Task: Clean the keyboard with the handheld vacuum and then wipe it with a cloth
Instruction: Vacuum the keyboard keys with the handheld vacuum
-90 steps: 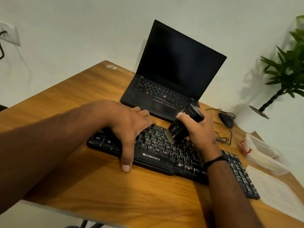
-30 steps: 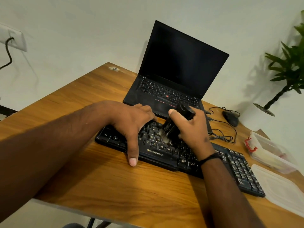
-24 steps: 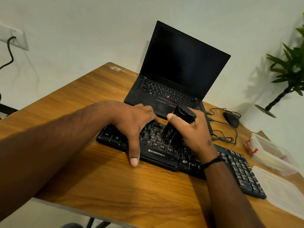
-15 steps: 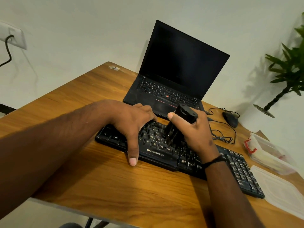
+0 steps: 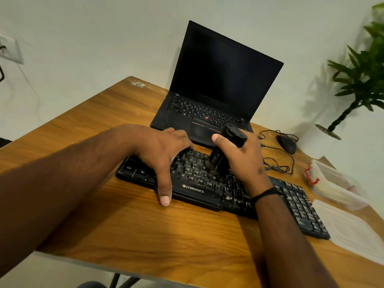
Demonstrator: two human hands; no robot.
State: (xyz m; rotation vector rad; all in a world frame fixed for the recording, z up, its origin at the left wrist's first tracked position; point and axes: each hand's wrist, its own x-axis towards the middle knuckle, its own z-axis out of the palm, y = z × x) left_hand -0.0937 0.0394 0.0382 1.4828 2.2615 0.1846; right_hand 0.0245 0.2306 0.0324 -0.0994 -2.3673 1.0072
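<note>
A black Zebronics keyboard (image 5: 197, 189) lies slantwise on the wooden desk (image 5: 128, 231). My left hand (image 5: 160, 150) rests flat on the keyboard's left part, fingers spread, thumb hooked over its front edge. My right hand (image 5: 243, 156) grips a small black handheld vacuum (image 5: 225, 150) held upright, its brush nozzle pressed down on the middle keys. No cloth is visible.
An open black laptop (image 5: 209, 96) stands just behind the keyboard. A wired mouse (image 5: 286, 143) with a coiled cable lies to the right. A clear plastic box (image 5: 332, 186) and its lid (image 5: 351, 229) sit at the right edge. A potted plant (image 5: 357, 80) stands by the wall.
The vacuum has shifted slightly left and back across the middle keys. My left hand has stayed planted on the keyboard. The view wobbled a little.
</note>
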